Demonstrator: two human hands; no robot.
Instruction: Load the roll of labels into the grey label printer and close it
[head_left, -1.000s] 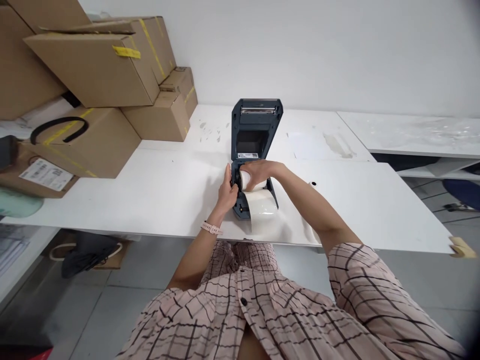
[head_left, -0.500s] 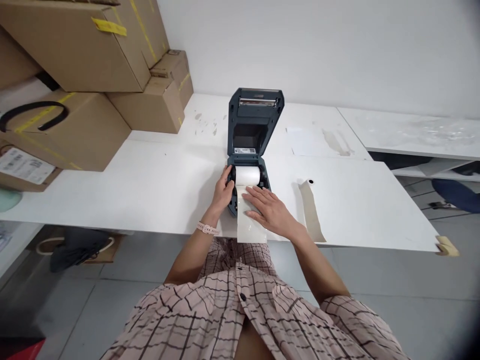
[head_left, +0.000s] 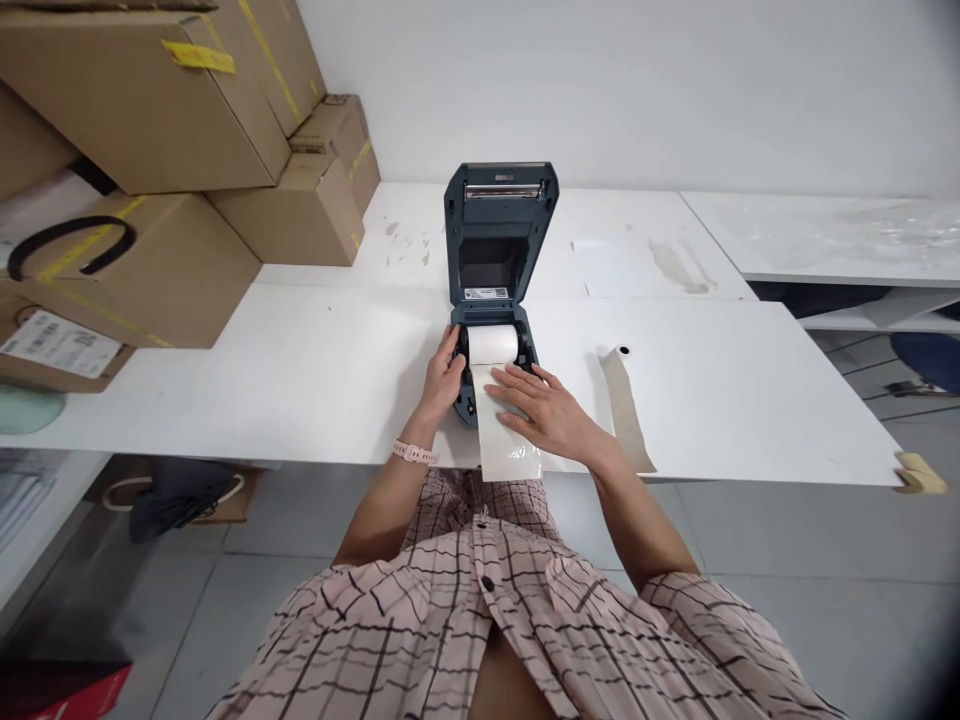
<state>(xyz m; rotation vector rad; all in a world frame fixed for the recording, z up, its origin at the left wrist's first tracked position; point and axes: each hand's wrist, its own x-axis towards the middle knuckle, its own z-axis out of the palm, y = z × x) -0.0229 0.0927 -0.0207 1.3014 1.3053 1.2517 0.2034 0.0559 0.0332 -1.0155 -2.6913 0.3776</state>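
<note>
A dark blue-grey label printer (head_left: pixel 501 250) stands on the white table with its lid raised. Inside it sits a white label roll (head_left: pixel 492 345), and a strip of label paper (head_left: pixel 501 445) runs from the roll out over the table's front edge. My left hand (head_left: pixel 441 378) grips the printer's left side wall, thumb on the inner rim. My right hand (head_left: pixel 541 408) lies over the paper strip, its fingers stretched out and spread.
Stacked cardboard boxes (head_left: pixel 180 130) fill the left back. On the right of the printer lies a smaller roll core with a loose backing strip (head_left: pixel 628 415). A white sheet (head_left: pixel 611 268) is farther back. The white table (head_left: pixel 337 390) ends at a front edge close to my body.
The paper strip's lower end has swung slightly right. The right hand still rests on it, and the left hand keeps its place at the printer. The view has shifted a little.
</note>
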